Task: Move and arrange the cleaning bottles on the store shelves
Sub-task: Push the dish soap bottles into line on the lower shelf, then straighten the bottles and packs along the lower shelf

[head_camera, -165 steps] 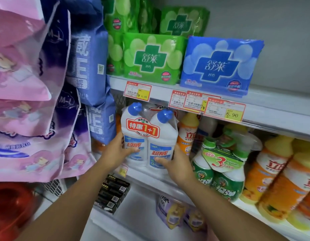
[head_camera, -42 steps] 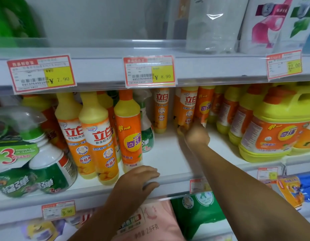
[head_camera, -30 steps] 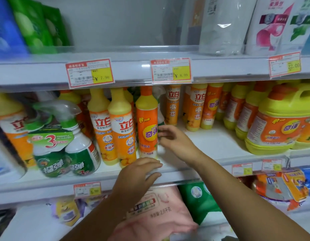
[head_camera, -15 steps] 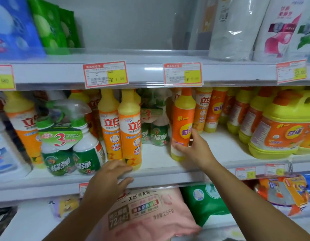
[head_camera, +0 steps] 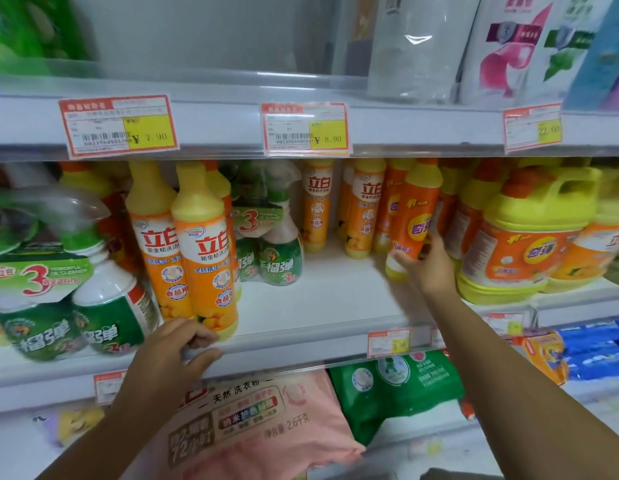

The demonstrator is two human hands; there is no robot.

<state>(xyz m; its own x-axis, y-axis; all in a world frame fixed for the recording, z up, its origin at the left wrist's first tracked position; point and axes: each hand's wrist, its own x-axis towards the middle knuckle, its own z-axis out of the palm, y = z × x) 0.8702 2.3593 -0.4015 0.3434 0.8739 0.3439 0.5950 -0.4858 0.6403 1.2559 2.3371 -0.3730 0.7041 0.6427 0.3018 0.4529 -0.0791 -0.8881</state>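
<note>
My right hand (head_camera: 427, 263) grips an orange bottle with a yellow cap (head_camera: 413, 216), tilted to the left, among other orange bottles right of centre on the middle shelf (head_camera: 322, 306). My left hand (head_camera: 176, 351) rests on the shelf's front edge, its fingers touching the base of a yellow-capped orange bottle (head_camera: 206, 251) that stands at the front with a twin (head_camera: 155, 237) beside it. Green spray bottle packs stand at the left (head_camera: 58, 292) and further back (head_camera: 266, 237).
Large yellow-and-orange jugs (head_camera: 523, 237) stand right of my right hand. More orange bottles (head_camera: 316, 206) line the back. A bare stretch of shelf lies between the two hands. Price tags (head_camera: 304, 129) hang on the shelf above. Pink (head_camera: 259, 427) and green (head_camera: 394, 386) bags lie below.
My right hand has carried the orange bottle from the shelf's middle to the right, up to the row of like bottles. My left hand stayed on the shelf edge.
</note>
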